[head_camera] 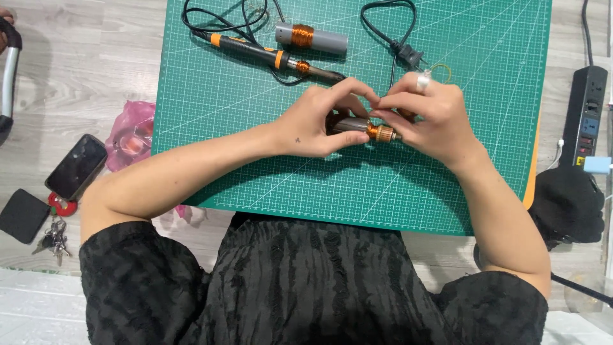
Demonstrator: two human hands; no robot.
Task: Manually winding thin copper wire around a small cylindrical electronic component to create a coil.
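- Small dark cylinder with shiny copper-wire winding (373,131), between both hands: metallic gloss.
- Green gridded cutting mat (211,115) beneath hands: matt, smooth.
- Black sleeves (306,287): crinkled cloth.

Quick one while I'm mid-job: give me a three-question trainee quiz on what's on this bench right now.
1. True or false: both the left hand and the right hand are on the small grey tool with the copper collar.
2. What lies farther from the person on the green cutting mat: A) the black and orange pen-shaped tool, B) the phone, C) the keys?
3. Which edge of the picture is the black power strip nearest to?

Key: 1 true. 2 A. 3 The right edge, off the mat.
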